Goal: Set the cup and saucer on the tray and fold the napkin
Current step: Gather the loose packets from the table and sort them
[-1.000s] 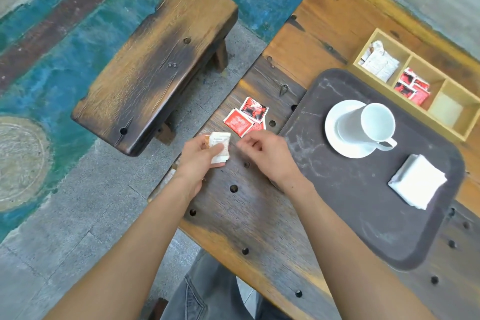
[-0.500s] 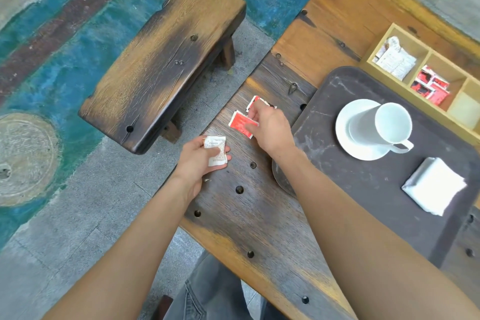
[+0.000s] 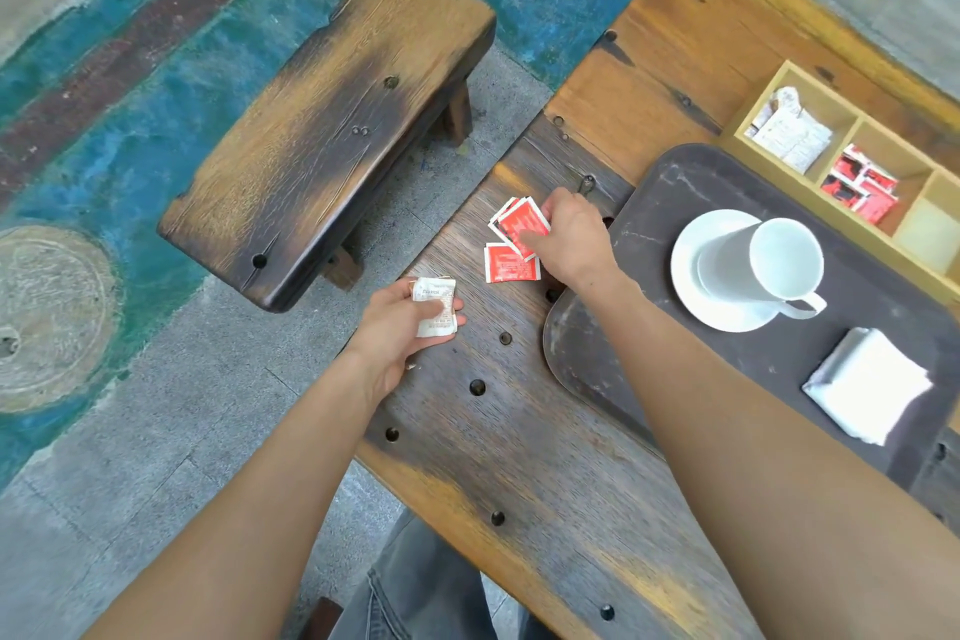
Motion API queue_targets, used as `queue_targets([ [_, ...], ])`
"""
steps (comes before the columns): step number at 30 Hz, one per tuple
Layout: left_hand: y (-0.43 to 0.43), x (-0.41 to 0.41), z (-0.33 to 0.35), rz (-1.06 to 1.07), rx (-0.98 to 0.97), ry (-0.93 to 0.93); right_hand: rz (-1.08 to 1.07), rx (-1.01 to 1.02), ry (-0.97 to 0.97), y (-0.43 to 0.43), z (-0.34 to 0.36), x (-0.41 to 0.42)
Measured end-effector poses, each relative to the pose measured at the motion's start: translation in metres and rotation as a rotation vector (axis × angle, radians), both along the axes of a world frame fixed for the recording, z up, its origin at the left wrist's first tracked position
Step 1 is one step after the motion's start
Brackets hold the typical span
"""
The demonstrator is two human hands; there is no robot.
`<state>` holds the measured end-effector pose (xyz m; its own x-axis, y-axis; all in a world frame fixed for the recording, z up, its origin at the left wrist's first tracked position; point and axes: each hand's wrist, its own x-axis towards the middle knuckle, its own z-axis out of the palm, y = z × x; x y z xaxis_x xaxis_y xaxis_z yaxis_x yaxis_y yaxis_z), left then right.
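Cup point(image 3: 769, 260) & saucer point(image 3: 727, 307) look already set on the tray point(image 3: 675, 182), just past my R wrist, and the napkin point(image 3: 870, 387) lies folded on the tray too, farther out to the R of that forearm, so I'd say the named steps are done and I'm on leftovers: clearing loose sachets off the table point(image 3: 519, 457). My R hand point(image 3: 569, 237) is curled narrow, fingertips pinching the top red sachets point(image 3: 522, 224), w/ one more red sachet point(image 3: 509, 265) flat on the wood just below it, touching the pinched ones or nearly; can't tell if it's in the grip. My L hand point(image 3: 410, 322) is half closed, thumb clamping a white sachet point(image 3: 434, 307) against the fingers, near the table edge. Next, prob. gather the last red one, then carry everything over the tray to the wooden organiser point(image 3: 800, 73) beyond my R hand, reds to the red slot, white to the white. Needs a firm pinch; thin packets slip easily.
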<state>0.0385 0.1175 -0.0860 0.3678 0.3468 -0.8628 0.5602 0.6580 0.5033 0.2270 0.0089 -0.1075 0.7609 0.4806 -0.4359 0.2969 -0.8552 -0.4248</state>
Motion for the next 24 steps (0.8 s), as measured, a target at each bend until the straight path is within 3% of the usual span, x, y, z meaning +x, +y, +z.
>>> queue_targets([
  [3,0.002,-0.001,-0.002,0.006,-0.015,0.0,-0.186,0.234,0.13,-0.012,0.006,0.001],
  [5,0.001,-0.002,-0.003,0.006,-0.023,-0.005,-0.164,0.295,0.215,-0.02,0.012,-0.002],
  [7,0.001,-0.003,-0.003,0.019,-0.029,-0.015,0.035,0.168,0.224,-0.023,0.013,-0.009],
  [9,0.0,-0.003,-0.001,0.03,-0.024,-0.021,0.209,-0.004,0.092,-0.024,0.01,-0.019],
  [12,-0.005,0.001,0.001,0.073,0.009,-0.016,0.281,-0.054,-0.082,-0.024,0.009,-0.029],
  [15,-0.01,0.01,0.007,0.113,0.051,0.012,0.296,-0.019,-0.102,-0.028,0.014,-0.033],
  [19,-0.013,0.029,0.017,0.19,0.052,0.004,0.043,0.238,0.12,-0.045,0.03,-0.031],
  [24,-0.023,0.088,0.046,0.042,0.134,-0.054,-0.381,0.567,0.223,-0.083,0.082,0.007],
])
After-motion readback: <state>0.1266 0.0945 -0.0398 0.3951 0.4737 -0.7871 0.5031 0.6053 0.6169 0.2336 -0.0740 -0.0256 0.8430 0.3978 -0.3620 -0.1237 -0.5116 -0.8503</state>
